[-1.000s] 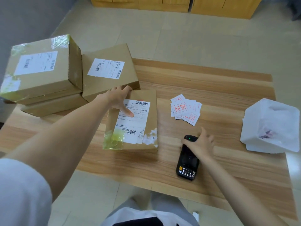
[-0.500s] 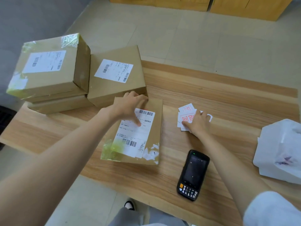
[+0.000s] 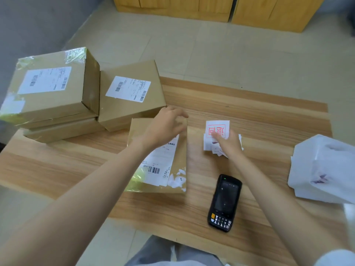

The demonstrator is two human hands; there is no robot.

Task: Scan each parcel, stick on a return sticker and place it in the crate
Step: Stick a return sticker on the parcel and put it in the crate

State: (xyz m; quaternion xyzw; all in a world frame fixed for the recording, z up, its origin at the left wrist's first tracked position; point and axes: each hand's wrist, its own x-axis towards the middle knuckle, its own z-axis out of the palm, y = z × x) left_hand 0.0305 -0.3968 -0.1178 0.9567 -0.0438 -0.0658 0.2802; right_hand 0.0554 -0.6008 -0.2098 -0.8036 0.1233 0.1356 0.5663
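A flat brown parcel [image 3: 178,156] with a white shipping label lies on the wooden table [image 3: 269,120] in front of me. Over its far end hovers my left hand [image 3: 165,125], fingers loosely spread and blurred, holding nothing. To the right, my right hand [image 3: 227,144] pinches a white return sticker [image 3: 218,129] with a red stamp, lifted above the small pile of stickers [image 3: 208,145]. The black handheld scanner [image 3: 224,203] lies near the table's front edge, untouched.
Brown parcels [image 3: 132,93] with labels stand stacked at the table's left end, the tallest stack [image 3: 50,87] at the far left. A white plastic bag [image 3: 322,169] sits at the right edge. Wooden cabinets [image 3: 211,6] line the far wall.
My right hand left the scanner, reached the sticker pile and has picked up one sticker. My left hand lifted off the parcel's label and moved toward its far right corner.
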